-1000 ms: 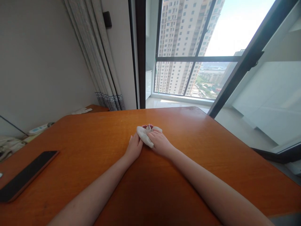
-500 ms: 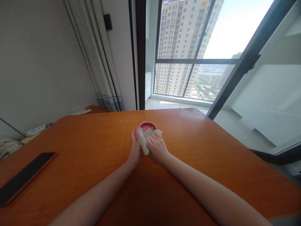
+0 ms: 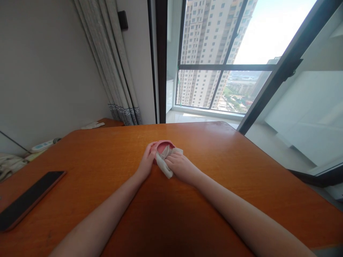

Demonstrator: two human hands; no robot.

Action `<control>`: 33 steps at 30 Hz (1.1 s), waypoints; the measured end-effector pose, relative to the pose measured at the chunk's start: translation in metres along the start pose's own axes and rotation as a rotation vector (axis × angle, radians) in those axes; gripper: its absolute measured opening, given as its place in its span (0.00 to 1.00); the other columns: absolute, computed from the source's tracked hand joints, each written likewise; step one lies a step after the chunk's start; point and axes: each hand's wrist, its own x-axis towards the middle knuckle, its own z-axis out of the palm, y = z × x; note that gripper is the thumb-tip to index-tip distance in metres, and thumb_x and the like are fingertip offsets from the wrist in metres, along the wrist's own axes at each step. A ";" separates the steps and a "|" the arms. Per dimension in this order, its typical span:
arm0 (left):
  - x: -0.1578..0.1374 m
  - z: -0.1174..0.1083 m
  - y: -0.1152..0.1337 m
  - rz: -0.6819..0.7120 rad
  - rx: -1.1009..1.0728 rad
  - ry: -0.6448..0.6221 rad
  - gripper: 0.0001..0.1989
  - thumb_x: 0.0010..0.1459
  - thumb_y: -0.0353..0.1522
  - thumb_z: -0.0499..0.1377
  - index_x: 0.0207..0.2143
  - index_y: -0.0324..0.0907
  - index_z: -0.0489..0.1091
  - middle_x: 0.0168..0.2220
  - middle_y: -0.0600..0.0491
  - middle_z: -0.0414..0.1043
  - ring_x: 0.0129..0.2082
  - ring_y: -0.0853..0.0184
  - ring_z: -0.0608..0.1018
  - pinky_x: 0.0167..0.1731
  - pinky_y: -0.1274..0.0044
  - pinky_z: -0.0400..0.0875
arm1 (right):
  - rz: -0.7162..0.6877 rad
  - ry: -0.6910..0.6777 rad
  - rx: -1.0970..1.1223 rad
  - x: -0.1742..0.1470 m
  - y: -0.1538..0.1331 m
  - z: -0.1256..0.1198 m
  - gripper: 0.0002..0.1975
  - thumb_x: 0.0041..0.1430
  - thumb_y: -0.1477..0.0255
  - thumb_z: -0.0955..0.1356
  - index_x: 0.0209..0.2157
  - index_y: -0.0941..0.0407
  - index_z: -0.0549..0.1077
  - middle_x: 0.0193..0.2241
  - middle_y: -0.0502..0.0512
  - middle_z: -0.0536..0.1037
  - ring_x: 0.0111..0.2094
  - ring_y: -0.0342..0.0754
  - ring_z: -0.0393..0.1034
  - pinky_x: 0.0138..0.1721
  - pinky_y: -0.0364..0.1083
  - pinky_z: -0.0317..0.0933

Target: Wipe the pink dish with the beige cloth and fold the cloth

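Note:
A small pink bowl point(image 3: 164, 144) is at the middle of the wooden table, tipped so that its hollow side shows. Its near side is covered by a crumpled whitish cloth or tissue point(image 3: 164, 162). My left hand point(image 3: 147, 159) grips the bowl by its left edge, fingers closed along the rim. Pressed against the near right part of the bowl, my right hand point(image 3: 182, 166) is closed on the cloth, whose end hangs down toward me. The right fingertips are partly hidden in the folds.
On the wooden table point(image 3: 107, 153) a dark phone-like slab point(image 3: 29, 200) lies at the left. Beyond the left edge are a white power strip point(image 3: 43, 146) and some fabric point(image 3: 10, 164). A grey curtain point(image 3: 112, 71) and a large window point(image 3: 214, 85) stand behind the table.
My left hand has shifted left and turned along the bowl's rim. The bowl has moved slightly left and turned, and my right hand has moved a little with the cloth.

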 end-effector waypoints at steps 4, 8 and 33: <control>-0.006 0.008 -0.002 -0.045 -0.020 0.029 0.20 0.59 0.43 0.46 0.49 0.42 0.59 0.53 0.48 0.63 0.54 0.63 0.65 0.56 0.70 0.56 | 0.051 0.015 -0.074 0.000 -0.011 0.009 0.08 0.60 0.78 0.60 0.28 0.57 0.66 0.26 0.54 0.71 0.29 0.46 0.60 0.34 0.47 0.48; -0.017 0.016 0.004 0.000 0.003 0.052 0.23 0.57 0.42 0.52 0.52 0.43 0.56 0.55 0.47 0.61 0.56 0.63 0.64 0.58 0.69 0.53 | 0.082 0.049 -0.081 -0.001 -0.016 0.015 0.06 0.58 0.77 0.61 0.29 0.58 0.67 0.27 0.54 0.71 0.29 0.47 0.60 0.32 0.47 0.47; -0.002 -0.002 0.010 0.059 0.062 0.091 0.19 0.58 0.41 0.50 0.48 0.41 0.64 0.53 0.48 0.65 0.54 0.63 0.66 0.57 0.70 0.56 | 0.019 -0.025 0.088 0.007 -0.007 -0.001 0.03 0.56 0.73 0.63 0.31 0.57 0.68 0.29 0.53 0.72 0.32 0.46 0.63 0.40 0.45 0.52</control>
